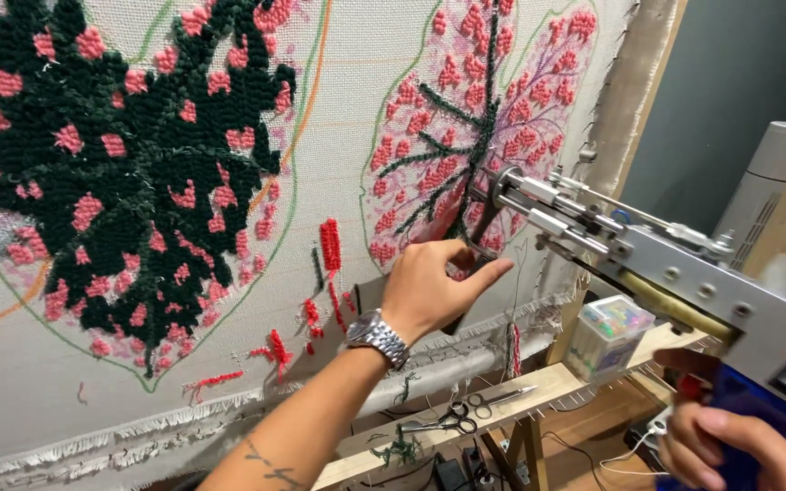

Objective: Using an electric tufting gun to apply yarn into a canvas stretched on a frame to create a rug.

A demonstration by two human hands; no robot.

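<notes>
A stretched backing cloth (338, 118) fills most of the view, and on its left side sits a large tufted leaf shape (129, 173) in dark green yarn dotted with pink patches, ringed by a thin green drawn outline. Below and to the right of it, a few short strokes of red yarn (330, 245) stand alone on the bare cloth. The frayed lower edge of the cloth runs along a wooden frame rail (466, 409), where a pair of scissors (466, 414) lies flat. From the bottom of the view the left arm reaches up, a metal wristwatch (377, 338) on the wrist, and the left hand (429, 286) is raised against the cloth with its fingers (488, 270) loosely curled and the thumb and forefinger pinched together just at the tip of the tufting gun; whether they actually hold a strand of yarn there cannot be told. Above the hand is a second, partly filled leaf shape (484, 118) with pink tufts and dark green veins. The tufting gun (666, 264) comes in from the right, its silver metal nose pressed against the lower part of that second leaf. Under it, on the frame's ledge, stands a small clear plastic box (607, 336) of coloured bits. At the bottom right corner the right hand (730, 445) grips the gun's blue handle, fingers closed around it.
</notes>
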